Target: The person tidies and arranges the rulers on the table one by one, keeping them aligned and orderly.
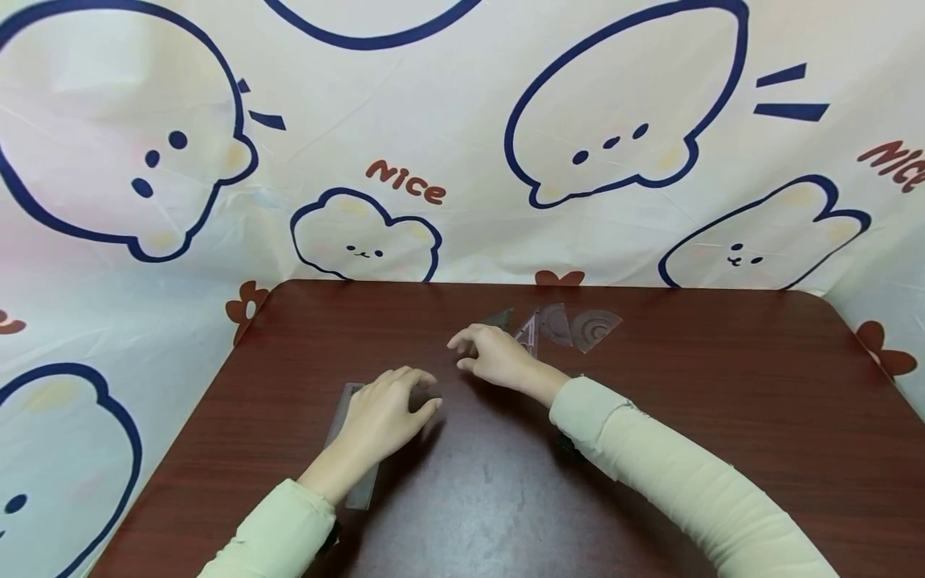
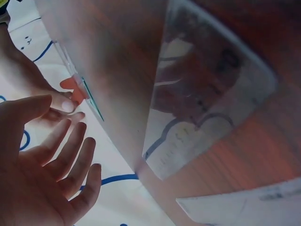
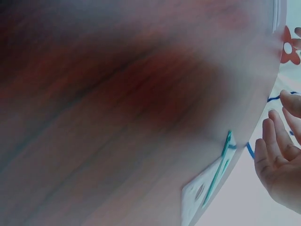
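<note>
My left hand [image 1: 386, 409] hovers over a clear ruler [image 1: 364, 488] at the table's left, its fingers loosely bent and holding nothing. Two clear plastic pieces show in the left wrist view, a wide one [image 2: 188, 103] and a second [image 2: 249, 207], partly cut off. Farther back, my right hand [image 1: 499, 356] is held above the table with relaxed fingers and nothing between them. Just behind it lie a greenish set square [image 1: 499, 319] and a clear set square [image 1: 530, 331], both partly hidden. Beside these are two clear protractors, one [image 1: 555, 325] left of the other [image 1: 596, 330].
The dark reddish-brown wooden table [image 1: 686, 417] has rounded far corners. A pale curtain [image 1: 462, 104] with blue-outlined cartoon figures hangs behind and around it. Light reflects off the table's middle.
</note>
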Tool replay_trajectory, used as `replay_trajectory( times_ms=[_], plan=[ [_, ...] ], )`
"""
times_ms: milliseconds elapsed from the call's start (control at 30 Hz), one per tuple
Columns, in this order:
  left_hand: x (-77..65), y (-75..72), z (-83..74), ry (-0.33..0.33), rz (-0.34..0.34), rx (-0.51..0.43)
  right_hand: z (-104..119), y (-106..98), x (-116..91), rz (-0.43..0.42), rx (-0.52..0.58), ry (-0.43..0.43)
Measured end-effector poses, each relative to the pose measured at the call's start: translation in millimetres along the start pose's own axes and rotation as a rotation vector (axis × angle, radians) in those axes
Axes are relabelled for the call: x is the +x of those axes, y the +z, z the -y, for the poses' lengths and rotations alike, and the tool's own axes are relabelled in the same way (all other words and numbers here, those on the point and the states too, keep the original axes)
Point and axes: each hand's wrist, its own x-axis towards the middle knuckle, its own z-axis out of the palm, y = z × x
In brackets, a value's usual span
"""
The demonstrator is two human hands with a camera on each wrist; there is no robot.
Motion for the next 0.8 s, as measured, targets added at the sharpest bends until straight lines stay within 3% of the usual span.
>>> replay_trajectory(
  times_ms=[800],
  plan=[
    [36.3,13.2,-10.9,-0.016,0.033,-0.047,-43,-32,-9,-0.066,0.010,0.099]
  ],
)
